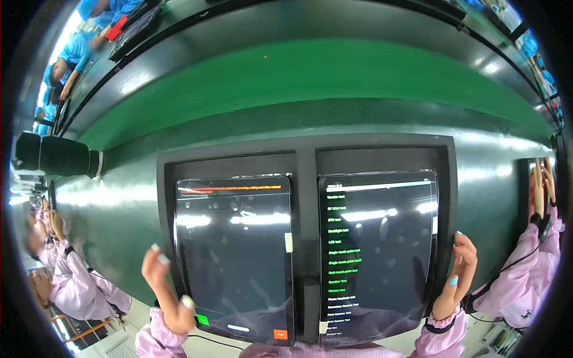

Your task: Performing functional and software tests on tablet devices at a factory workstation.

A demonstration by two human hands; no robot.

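The left tablet (pixel 236 262) and right tablet (pixel 388 268), glossy, fingermarked rectangles, lie in a matte black tray (pixel 307 227), its divider between them. The left hand (pixel 169 292), fingers loosely bent, empty, nears the left tablet's near-left corner; the right hand (pixel 458 277) curls ungripping beside the tray's right edge. Far left lies a dark cylinder (pixel 57 155); pink-sleeved co-workers (pixel 80 289) flank the smooth green table (pixel 110 209).

Before you spreads a glossy dark green worktop (pixel 122 227), with a brighter green band (pixel 310 71) across beyond it, then a shiny grey ledge (pixel 203 37) edged in black, while pale floor (pixel 138 317) shows at lower left and white light (pixel 72 24) glares at the upper left rim.
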